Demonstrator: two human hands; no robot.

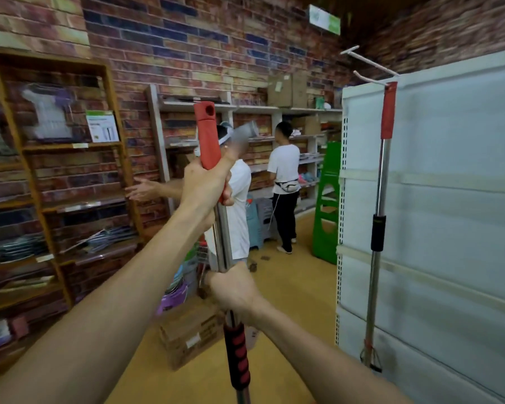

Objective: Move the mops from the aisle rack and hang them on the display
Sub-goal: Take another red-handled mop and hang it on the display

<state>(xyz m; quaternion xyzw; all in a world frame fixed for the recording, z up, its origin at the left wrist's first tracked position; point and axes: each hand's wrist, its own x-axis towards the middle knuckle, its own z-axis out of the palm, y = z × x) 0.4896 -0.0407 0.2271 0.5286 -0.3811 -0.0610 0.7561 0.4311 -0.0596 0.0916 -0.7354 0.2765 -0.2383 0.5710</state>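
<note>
I hold a mop (224, 237) upright in front of me, with a steel shaft, a red top handle with a hanging hole, and a black-and-red grip lower down. My left hand (206, 186) grips the bottom of the red handle. My right hand (234, 290) grips the shaft just above the black-and-red grip. A second mop (380, 205) hangs by its red handle from a white hook (370, 78) on the pale display panel (438, 199) at the right. Another white peg (368, 61) juts out above it, empty.
Two people in white shirts (285, 182) stand in the aisle ahead by white wall shelves. A wooden rack (56, 182) lines the left wall. A cardboard box (190, 336) sits on the floor ahead, and a green stand (327, 205) is beside the display's edge.
</note>
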